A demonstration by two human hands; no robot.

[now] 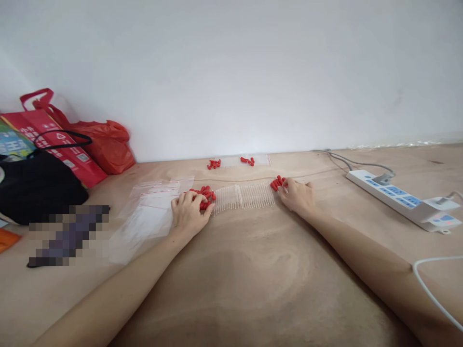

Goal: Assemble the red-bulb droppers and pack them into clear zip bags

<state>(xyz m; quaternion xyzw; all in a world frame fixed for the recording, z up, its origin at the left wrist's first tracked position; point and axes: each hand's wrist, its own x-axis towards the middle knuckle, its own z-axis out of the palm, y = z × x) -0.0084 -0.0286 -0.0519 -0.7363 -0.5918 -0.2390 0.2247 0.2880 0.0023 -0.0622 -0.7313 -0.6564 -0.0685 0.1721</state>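
A row of thin clear tubes [240, 196] lies side by side on the wooden table, with a small pile of red rubber-like bulbs [205, 191] at its left end. My left hand [190, 212] is closed over that pile, thumb and fingers curled around some of the bulbs. At the row's right end is a second pile of red bulbs [277, 183]. There my right hand [298, 195] has its fingertips drawn together on a bulb, largely hidden by the fingers. Behind the row, more red bulbs [214, 164] rest on and beside a clear bag [230, 161] of tubes.
Clear zip bags [144, 212] are spread left of my left hand. Farther left are a blurred dark item [68, 236], a black bag [39, 185] and red bags [104, 144]. A white power strip [401, 200] with cables lies right, near a white cable [430, 284].
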